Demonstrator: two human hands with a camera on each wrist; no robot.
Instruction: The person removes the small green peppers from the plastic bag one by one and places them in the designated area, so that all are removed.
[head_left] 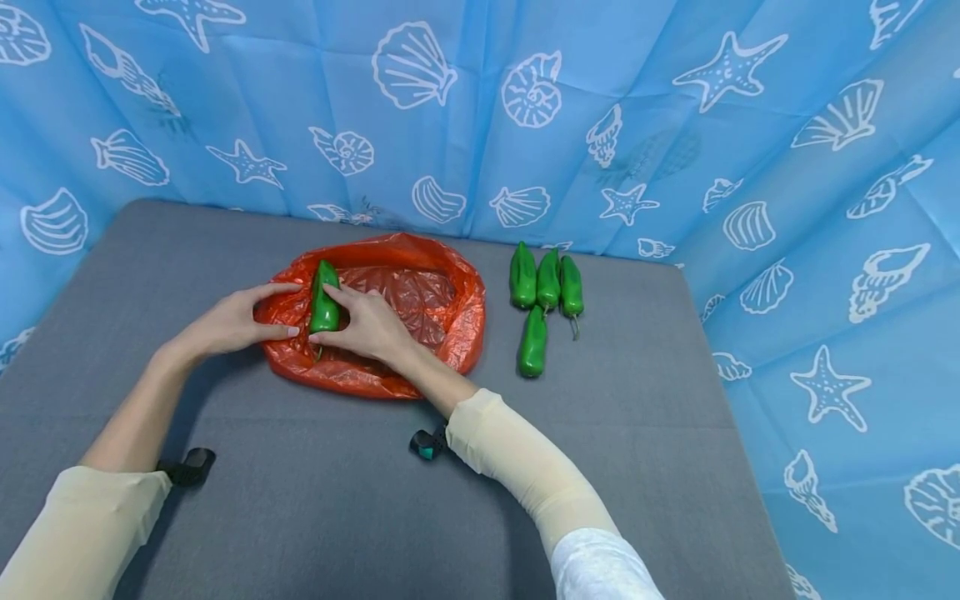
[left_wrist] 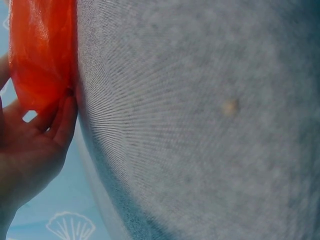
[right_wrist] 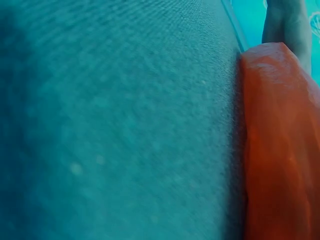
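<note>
A red plastic bag [head_left: 468, 321] lies on the table with its mouth spread wide. My left hand [head_left: 228, 325] grips the bag's left end; in the left wrist view its fingers [left_wrist: 65, 122] reach round the end of the red plastic. Just inside that end, my right hand [head_left: 371, 325] pinches a green pepper [head_left: 325, 310] between thumb and fingers, the pepper pointing away from me. The right wrist view shows only the bag's outer side [right_wrist: 280, 150], and the right hand is out of sight there.
Several more green peppers [head_left: 532, 342] lie together on the grey table [head_left: 337, 500] to the right of the bag. A blue curtain [head_left: 465, 125] with white shells and starfish hangs behind the table and along its right side.
</note>
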